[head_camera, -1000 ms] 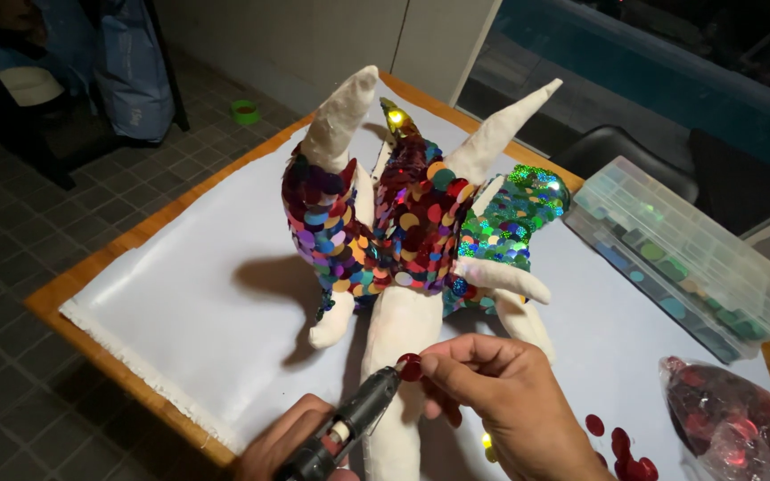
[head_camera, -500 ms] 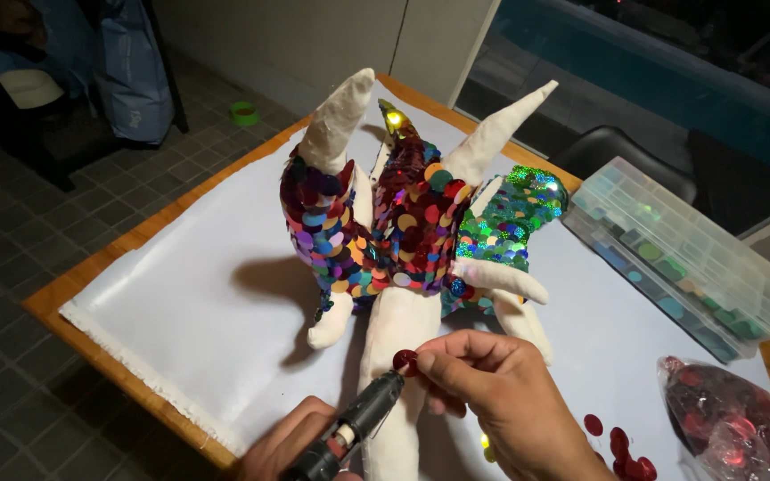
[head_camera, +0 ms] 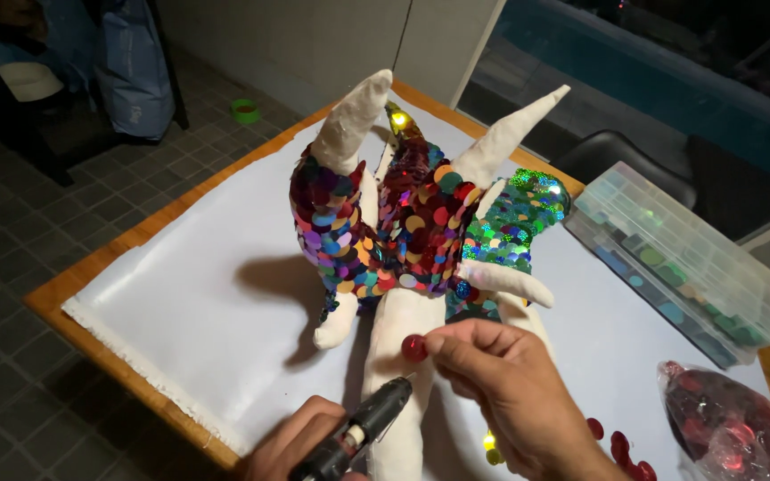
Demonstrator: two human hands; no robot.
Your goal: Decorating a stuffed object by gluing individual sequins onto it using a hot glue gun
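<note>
Glue gun (head_camera: 363,429) lowered, red sequin (head_camera: 413,347) in right grip (head_camera: 501,392)

— What sort of place is this?

— A home craft corner, by the look of it. A wooden table (head_camera: 73,298) covered with white cloth (head_camera: 198,312) stands on a dark tiled floor (head_camera: 20,240).

— What makes it craft work?

— A clear compartment box (head_camera: 679,258) of sorted sequins, a bag of red sequins (head_camera: 733,428), and a glue gun (head_camera: 358,432) beside a half-sequined stuffed fabric figure (head_camera: 421,232).
</note>
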